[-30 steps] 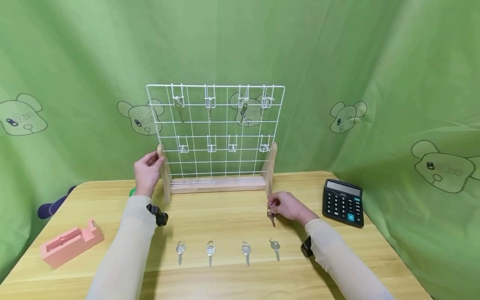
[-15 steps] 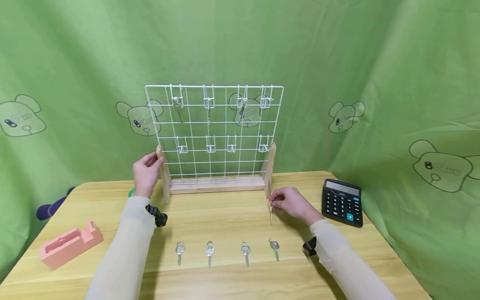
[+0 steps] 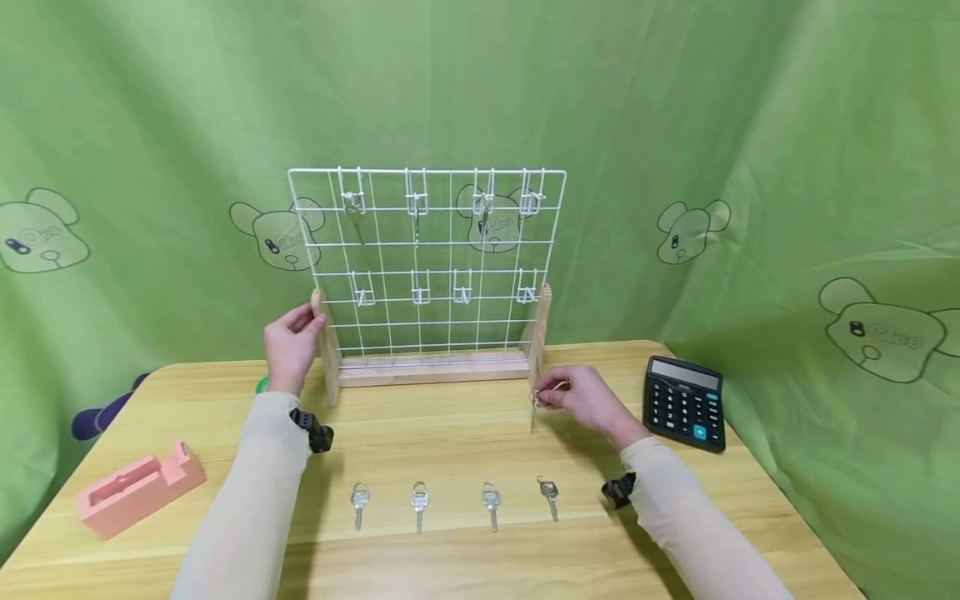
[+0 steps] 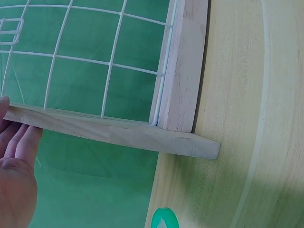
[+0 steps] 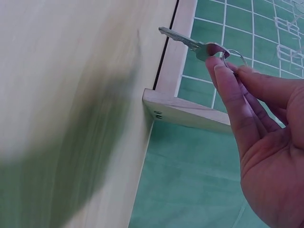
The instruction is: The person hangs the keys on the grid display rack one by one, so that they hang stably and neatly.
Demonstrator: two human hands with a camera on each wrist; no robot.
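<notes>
A white wire grid rack (image 3: 435, 372) on a wooden stand is at the back of the table. My left hand (image 3: 291, 346) grips its left wooden upright (image 4: 95, 129), thumb on one side and fingers on the other. My right hand (image 3: 588, 402) pinches the ring of a metal key (image 5: 183, 39) between thumb and fingertips, just in front of the right wooden upright (image 3: 538, 333); the key hangs above the tabletop. Three keys (image 3: 417, 225) hang on the grid's upper hooks. Lower hooks (image 3: 462, 293) carry no keys. Several keys (image 3: 491, 500) with rings lie in a row nearer me.
A black calculator (image 3: 684, 404) lies right of my right hand. A pink tape dispenser (image 3: 142, 492) sits at the left of the wooden table (image 3: 420, 575). Part of a green object (image 4: 164, 218) shows behind my left wrist. Green cloth (image 3: 600, 83) surrounds the table.
My right hand has lifted the key slightly and shifted it left towards the rack, and the key has turned edge-on. My left hand has stayed on the upright.
</notes>
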